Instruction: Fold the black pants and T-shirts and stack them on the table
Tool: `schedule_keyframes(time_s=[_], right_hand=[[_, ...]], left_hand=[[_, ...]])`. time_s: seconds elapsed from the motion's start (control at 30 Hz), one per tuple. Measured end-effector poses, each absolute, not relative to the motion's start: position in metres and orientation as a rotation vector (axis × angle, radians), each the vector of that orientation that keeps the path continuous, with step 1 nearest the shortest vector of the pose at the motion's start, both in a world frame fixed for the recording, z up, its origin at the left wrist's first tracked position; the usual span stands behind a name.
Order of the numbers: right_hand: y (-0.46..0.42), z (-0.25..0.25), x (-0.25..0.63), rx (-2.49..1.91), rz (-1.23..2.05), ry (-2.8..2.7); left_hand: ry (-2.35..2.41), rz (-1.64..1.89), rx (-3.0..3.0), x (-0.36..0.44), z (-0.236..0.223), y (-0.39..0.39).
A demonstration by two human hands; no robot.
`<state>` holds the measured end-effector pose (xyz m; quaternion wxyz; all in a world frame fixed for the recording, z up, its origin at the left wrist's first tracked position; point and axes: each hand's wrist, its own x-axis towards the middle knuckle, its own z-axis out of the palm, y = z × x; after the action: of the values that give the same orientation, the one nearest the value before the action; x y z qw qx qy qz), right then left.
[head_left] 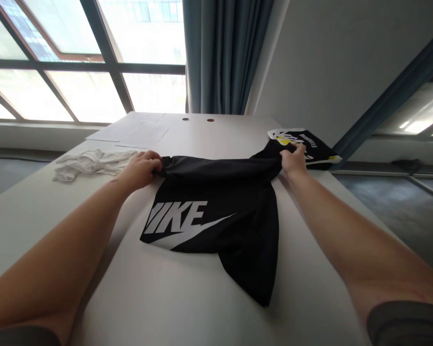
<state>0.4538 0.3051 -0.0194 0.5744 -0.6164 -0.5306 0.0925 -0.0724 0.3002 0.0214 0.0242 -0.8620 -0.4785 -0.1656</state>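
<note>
A black Nike garment is stretched between my hands over the white table, with a large white print on its near part. Its far side is folded over in a long band, and one flap hangs toward me at the right. Whether it is a shirt or shorts I cannot tell. My left hand pinches the far left corner of the cloth. At the far right corner, my right hand grips a bunched part. Just beyond it lies a pile of black printed items with white and yellow parts.
A crumpled white cloth lies left of my left hand. Sheets of paper rest at the far left of the white table. Two round holes pierce the far end. Beyond are windows and a blue curtain.
</note>
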Motion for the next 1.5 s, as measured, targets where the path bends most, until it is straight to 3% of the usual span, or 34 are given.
schedule_keyframes(time_s=[0.1, 0.2, 0.37, 0.6, 0.7, 0.8, 0.87, 1.03, 1.1, 1.23, 1.5], right_hand=[[0.292, -0.018, 0.440, -1.642, -0.146, -1.445], [0.283, -0.015, 0.419, -1.677, -0.320, -1.899], [0.278, -0.018, 0.390, -1.480, 0.026, -2.498], [0.258, 0.001, 0.358, -1.431, 0.120, -2.739], [0.238, 0.022, 0.333, -1.423, 0.422, -2.855], [0.218, 0.038, 0.309, -1.466, 1.008, -2.831], [0.213, 0.041, 0.300, -1.450, 1.116, -2.769], [0.229, 0.022, 0.309, -1.610, 0.177, -2.477], [0.239, 0.011, 0.320, -1.804, -0.036, -2.376], [0.251, 0.001, 0.333, -2.093, 0.012, -2.406], [0.248, 0.012, 0.331, -1.905, -0.164, -2.206]], left_hand=[[-1.536, -0.185, -2.828, -0.074, 0.015, 0.307], [-1.643, -0.132, -2.775, -0.063, 0.015, 0.303], [-1.499, -0.321, -2.721, -0.035, 0.007, 0.287], [-1.296, -0.290, -3.094, -0.019, 0.002, 0.281], [-1.309, -0.182, -3.190, -0.014, 0.013, 0.277], [-1.459, -0.094, -3.084, -0.006, 0.022, 0.268], [-1.562, -0.033, -2.892, 0.000, 0.021, 0.263], [-1.442, -0.211, -2.620, 0.005, -0.001, 0.261], [-1.430, -0.288, -2.577, 0.003, -0.009, 0.265], [-1.577, -0.234, -2.532, -0.003, -0.011, 0.271], [-1.737, -0.232, -2.411, -0.011, -0.015, 0.280]])
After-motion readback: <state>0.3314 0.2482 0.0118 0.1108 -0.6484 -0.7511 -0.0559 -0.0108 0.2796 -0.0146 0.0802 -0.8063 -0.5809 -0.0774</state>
